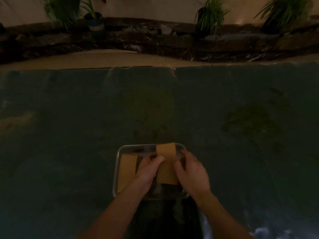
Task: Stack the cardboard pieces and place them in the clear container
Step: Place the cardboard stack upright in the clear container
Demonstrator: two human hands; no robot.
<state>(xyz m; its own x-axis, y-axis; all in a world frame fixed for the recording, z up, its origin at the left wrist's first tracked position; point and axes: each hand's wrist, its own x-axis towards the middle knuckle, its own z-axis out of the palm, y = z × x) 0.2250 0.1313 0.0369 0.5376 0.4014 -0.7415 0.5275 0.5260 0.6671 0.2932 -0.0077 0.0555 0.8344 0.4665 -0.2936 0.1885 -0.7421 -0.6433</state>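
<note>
A clear rectangular container [119,156] sits near the front edge of a dark green table. Inside it, on the left, lies a tan cardboard piece [126,171]. Both hands hold another stack of tan cardboard pieces [166,163] over the container's right half. My left hand [146,171] pinches the stack's left edge and my right hand [191,173] grips its right edge. The stack's far end reaches past the container's far rim. The container's floor under the hands is hidden.
The dark green table surface [172,104] stretches wide to the left, right and far side. A tan strip [103,61] borders its far edge, then a dark stone ledge [164,42] with several potted plants [210,16].
</note>
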